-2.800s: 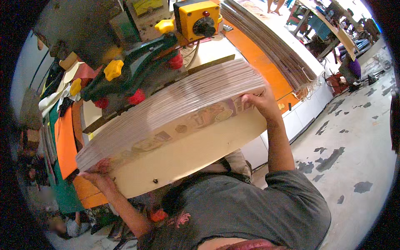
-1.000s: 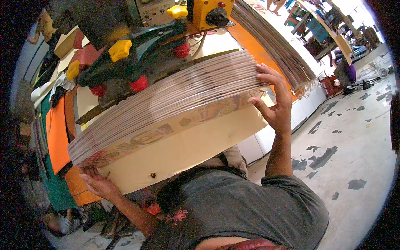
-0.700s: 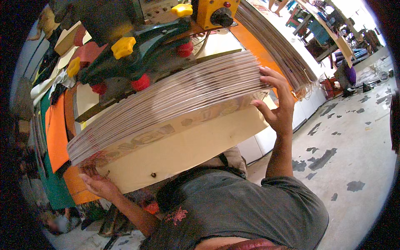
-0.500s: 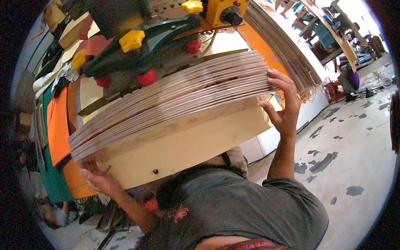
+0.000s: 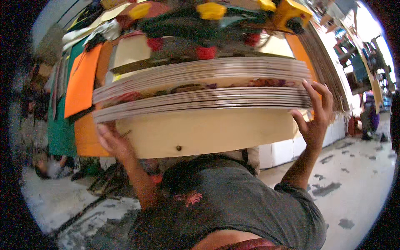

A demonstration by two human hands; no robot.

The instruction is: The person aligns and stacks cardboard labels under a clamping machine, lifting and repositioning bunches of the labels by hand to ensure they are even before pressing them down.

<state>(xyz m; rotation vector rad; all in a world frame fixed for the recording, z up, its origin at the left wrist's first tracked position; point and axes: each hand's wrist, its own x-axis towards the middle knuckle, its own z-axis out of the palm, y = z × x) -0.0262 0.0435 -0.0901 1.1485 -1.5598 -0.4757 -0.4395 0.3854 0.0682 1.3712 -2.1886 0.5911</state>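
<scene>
A thick stack of sheets (image 5: 208, 93) stands on edge across a cream board (image 5: 216, 129), its long edges towards me. Midway through the stack a gap shows a strip of coloured print. At the right end my right hand (image 5: 318, 110) grips the stack, fingers curled at its upper corner and thumb lower down. My left hand (image 5: 113, 139) holds the lower left end; it is blurred and some of its fingers are hidden. Beyond the stack is a machine with dark green arms (image 5: 175, 27), yellow star knobs (image 5: 211, 11) and red knobs (image 5: 206, 52).
Orange sheets (image 5: 83, 81) and a green panel (image 5: 62, 137) hang at the left. A yellow box (image 5: 291, 14) with a dark dial is at the back right. Beside it lies another pile of sheets (image 5: 329, 62). The pale floor (image 5: 346, 200) has dark worn patches.
The stack has swung from a slant to nearly level, and a gap has opened in its middle. Both hands have moved with it. The whole view has turned.
</scene>
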